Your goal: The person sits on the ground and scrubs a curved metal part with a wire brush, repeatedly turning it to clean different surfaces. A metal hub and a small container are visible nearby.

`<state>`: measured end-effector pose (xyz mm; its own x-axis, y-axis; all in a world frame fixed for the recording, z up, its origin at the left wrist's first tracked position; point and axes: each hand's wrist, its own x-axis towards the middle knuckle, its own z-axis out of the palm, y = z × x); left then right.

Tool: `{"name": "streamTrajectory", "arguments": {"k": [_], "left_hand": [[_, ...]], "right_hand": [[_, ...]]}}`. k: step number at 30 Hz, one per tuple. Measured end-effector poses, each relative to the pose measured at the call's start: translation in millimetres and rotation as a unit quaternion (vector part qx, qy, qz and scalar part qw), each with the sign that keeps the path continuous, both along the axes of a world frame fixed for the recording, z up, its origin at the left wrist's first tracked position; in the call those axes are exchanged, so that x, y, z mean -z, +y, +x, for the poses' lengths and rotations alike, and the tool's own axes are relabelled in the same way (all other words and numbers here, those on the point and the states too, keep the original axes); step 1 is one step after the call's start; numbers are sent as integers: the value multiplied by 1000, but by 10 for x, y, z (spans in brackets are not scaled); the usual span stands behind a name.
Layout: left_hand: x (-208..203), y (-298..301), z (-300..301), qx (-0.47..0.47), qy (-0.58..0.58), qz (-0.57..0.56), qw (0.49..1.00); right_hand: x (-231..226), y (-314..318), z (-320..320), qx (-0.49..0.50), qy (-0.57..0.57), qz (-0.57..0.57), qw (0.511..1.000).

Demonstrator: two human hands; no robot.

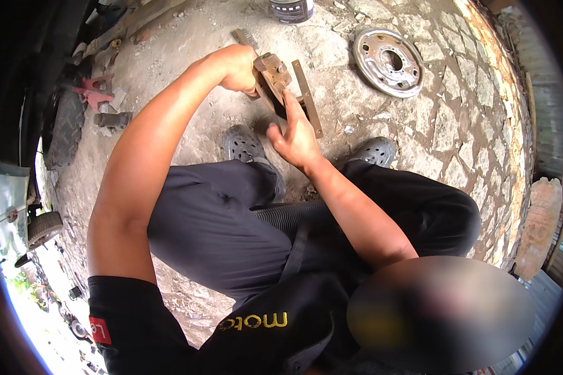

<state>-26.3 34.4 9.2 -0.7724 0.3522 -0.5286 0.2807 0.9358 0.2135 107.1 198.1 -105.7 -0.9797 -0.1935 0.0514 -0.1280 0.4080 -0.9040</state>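
My left hand is closed round a long, narrow tool that looks like a wire brush, its bristled end sticking out past the knuckles. Right beside it is a rusty metal part with a raised block on top. My right hand holds this part from the near side, the index finger laid along it and the thumb standing away. Its other fingers are partly hidden. Just right of the part, a flat metal bar with holes runs at a slant; whether it is joined to the part I cannot tell.
A round, worn metal wheel rim lies on the stone ground at the far right. A dark can stands at the far edge. To the left are a red metal stand and a dark cylinder. My shoes flank the work.
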Motion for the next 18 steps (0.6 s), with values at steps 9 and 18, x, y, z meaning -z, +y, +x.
{"name": "streamTrajectory", "arguments": {"k": [9, 18], "left_hand": [[-5, 73, -63, -68, -37, -9, 997], [137, -31, -136, -125, -86, 39, 988]], "right_hand": [[-82, 63, -26, 16, -16, 2, 1000], [-286, 46, -67, -2, -4, 21, 1000]]}}
